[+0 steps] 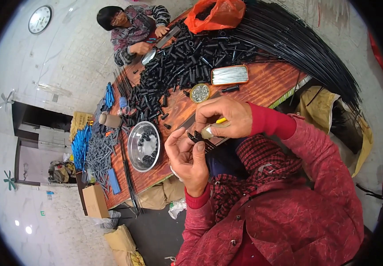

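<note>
Red jacket (284,217): nearest cam, fills lower R.
Clear bowl (134,151): on counter (176,106), w/ blk bits (148,158) inside.
L hand (187,163): grip narrow, pinching blk pcs (195,136) by counter edge.
R hand (230,116): grip closed round yellow tool (221,120), kind unclear, right by blk pcs.
Risk: if L grip loosens, pcs may drop or tool may slip into L hand.
</note>
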The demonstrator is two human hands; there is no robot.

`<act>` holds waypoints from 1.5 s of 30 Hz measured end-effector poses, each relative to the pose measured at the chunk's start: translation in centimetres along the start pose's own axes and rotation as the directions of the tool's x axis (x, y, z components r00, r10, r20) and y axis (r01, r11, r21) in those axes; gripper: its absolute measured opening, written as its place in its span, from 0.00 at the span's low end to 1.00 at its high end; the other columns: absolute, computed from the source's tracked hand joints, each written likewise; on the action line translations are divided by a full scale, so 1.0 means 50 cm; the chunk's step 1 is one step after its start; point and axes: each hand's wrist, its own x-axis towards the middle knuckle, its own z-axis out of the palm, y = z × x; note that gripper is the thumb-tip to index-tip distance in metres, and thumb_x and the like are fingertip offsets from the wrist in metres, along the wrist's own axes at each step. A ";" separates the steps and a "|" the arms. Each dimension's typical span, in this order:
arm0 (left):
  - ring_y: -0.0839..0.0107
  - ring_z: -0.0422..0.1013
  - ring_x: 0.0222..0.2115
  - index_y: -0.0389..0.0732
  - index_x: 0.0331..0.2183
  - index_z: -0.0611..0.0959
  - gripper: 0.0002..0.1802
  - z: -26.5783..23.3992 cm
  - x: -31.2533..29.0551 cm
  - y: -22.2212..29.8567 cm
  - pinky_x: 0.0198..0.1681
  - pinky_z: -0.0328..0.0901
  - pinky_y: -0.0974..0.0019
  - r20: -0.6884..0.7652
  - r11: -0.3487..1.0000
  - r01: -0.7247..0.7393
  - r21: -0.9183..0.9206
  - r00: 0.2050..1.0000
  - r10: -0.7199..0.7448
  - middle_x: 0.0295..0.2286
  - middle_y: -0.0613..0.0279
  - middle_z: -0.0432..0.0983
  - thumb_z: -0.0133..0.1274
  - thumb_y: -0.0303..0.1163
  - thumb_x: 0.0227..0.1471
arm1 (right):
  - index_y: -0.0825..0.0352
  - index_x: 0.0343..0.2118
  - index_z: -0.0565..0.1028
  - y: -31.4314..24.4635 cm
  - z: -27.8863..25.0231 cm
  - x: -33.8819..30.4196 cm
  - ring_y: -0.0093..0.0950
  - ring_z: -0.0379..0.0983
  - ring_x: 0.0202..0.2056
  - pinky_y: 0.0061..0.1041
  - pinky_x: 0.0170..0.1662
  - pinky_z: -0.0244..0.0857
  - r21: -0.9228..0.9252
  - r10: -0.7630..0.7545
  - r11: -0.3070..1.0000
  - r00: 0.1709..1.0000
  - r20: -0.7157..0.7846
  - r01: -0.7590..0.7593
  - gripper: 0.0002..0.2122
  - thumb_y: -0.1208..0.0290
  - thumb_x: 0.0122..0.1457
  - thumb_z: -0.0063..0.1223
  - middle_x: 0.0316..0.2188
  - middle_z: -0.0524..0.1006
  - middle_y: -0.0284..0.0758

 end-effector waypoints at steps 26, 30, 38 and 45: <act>0.79 0.70 0.28 0.36 0.51 0.63 0.34 -0.009 0.011 0.003 0.31 0.64 0.79 0.039 0.950 0.168 -0.264 0.986 -0.164 0.28 0.63 0.72 0.58 0.13 0.44 | 0.70 0.37 0.76 0.027 0.051 -0.009 0.22 0.70 0.39 0.23 0.43 0.63 0.297 -0.012 0.953 0.987 -0.159 0.060 0.16 0.59 0.60 0.52 0.36 0.74 0.33; 0.83 0.66 0.25 0.36 0.50 0.64 0.33 -0.006 0.007 0.006 0.28 0.63 0.80 0.010 0.972 0.132 -0.193 0.991 -0.132 0.25 0.67 0.69 0.59 0.13 0.43 | 0.68 0.36 0.74 0.026 0.064 -0.011 0.15 0.68 0.36 0.16 0.38 0.63 0.539 0.165 0.836 0.983 -0.078 -0.098 0.12 0.63 0.59 0.55 0.36 0.73 0.28; 0.86 0.64 0.24 0.35 0.45 0.71 0.26 -0.010 0.013 0.000 0.27 0.60 0.84 0.012 0.966 0.179 -0.188 0.984 -0.180 0.25 0.72 0.67 0.61 0.14 0.43 | 0.66 0.36 0.72 0.037 0.074 -0.012 0.12 0.67 0.32 0.14 0.34 0.61 0.574 0.198 0.813 0.974 -0.109 -0.100 0.12 0.61 0.59 0.54 0.33 0.73 0.25; 0.87 0.62 0.24 0.37 0.38 0.77 0.13 -0.044 0.026 -0.007 0.26 0.57 0.83 0.121 0.959 0.174 -0.222 0.981 -0.150 0.26 0.73 0.68 0.60 0.23 0.49 | 0.66 0.37 0.73 0.052 0.081 -0.008 0.13 0.66 0.32 0.15 0.36 0.60 0.603 0.131 0.795 0.989 -0.069 -0.063 0.14 0.58 0.60 0.52 0.30 0.71 0.23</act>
